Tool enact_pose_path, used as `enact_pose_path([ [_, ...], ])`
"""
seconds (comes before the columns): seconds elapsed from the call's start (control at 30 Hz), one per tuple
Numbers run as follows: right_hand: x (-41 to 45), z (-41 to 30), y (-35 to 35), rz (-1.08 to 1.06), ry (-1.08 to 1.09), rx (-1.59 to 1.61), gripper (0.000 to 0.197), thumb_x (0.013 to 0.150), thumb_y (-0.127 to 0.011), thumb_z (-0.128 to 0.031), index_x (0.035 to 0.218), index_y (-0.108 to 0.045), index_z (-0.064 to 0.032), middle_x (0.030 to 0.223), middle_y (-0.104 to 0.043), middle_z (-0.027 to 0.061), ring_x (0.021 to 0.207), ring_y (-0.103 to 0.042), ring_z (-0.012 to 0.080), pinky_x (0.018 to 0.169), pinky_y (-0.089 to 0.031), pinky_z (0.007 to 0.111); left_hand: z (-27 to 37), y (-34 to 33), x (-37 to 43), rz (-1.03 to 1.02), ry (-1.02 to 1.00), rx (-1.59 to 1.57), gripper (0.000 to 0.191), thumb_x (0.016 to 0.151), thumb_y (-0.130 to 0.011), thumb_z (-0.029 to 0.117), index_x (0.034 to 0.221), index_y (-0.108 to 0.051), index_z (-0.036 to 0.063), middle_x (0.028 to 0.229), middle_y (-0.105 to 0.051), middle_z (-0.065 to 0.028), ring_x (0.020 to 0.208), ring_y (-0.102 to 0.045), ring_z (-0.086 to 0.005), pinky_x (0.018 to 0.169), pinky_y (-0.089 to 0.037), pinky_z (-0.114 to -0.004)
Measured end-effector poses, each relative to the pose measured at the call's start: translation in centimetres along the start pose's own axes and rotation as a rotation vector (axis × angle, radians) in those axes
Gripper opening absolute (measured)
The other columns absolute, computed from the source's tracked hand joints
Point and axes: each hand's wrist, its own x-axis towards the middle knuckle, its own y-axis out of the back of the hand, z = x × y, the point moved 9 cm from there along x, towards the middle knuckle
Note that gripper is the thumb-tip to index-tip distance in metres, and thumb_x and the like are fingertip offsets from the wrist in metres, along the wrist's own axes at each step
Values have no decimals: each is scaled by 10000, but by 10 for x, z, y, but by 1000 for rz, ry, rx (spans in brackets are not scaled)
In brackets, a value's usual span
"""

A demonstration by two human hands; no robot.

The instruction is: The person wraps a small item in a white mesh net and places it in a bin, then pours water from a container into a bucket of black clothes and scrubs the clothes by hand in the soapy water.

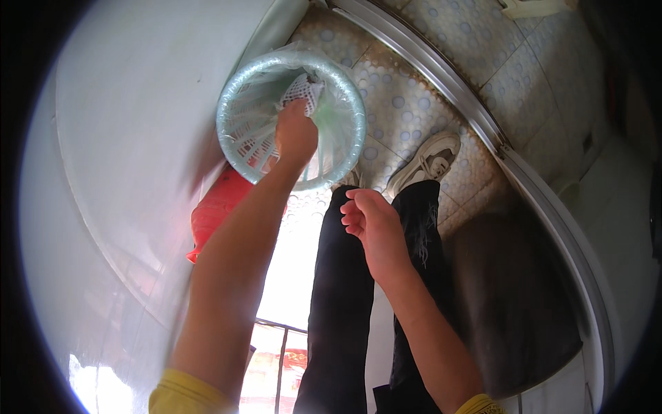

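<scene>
A round pale-green waste basket (226, 120) with slatted sides is lined with a clear plastic bag (331, 124). My left hand (297, 132) reaches down into its mouth, with the fingers closed on a white mesh net (302, 92) that looks like a foam fruit sleeve. The fingertips are hidden from me. To the right, in front of my trouser legs, my right hand (371, 220) hangs with its fingers loosely curled and nothing in them.
A red plastic bag (220, 207) lies below the basket, against a glossy white surface (129, 129). My shoe (426, 160) stands on the pebble-patterned tile floor (388, 93). Beyond it curves a metal door track (450, 72). A dark brown object (512, 305) stands at right.
</scene>
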Motion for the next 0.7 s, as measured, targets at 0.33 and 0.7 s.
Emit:
enact_pose_path([
  [0.33,-96,-50,-12,-97,-73,178,134,853,-528,-143,921,-561,-34,688,-485,4,451,-344,54,376,-233,205,57,91,-69,-338,145,-153,241,846,-502,180,974,-605,3,898,-628,-238,893,-589,-421,743,-453,-465],
  [0.7,-372,-207,13,-206,451,-146,162,861,-523,-189,861,-567,-33,643,-464,5,464,-376,63,376,-265,205,318,368,-174,-301,461,-841,289,835,-384,13,1044,-584,1,838,-627,-101,584,-533,-122,535,-444,-242],
])
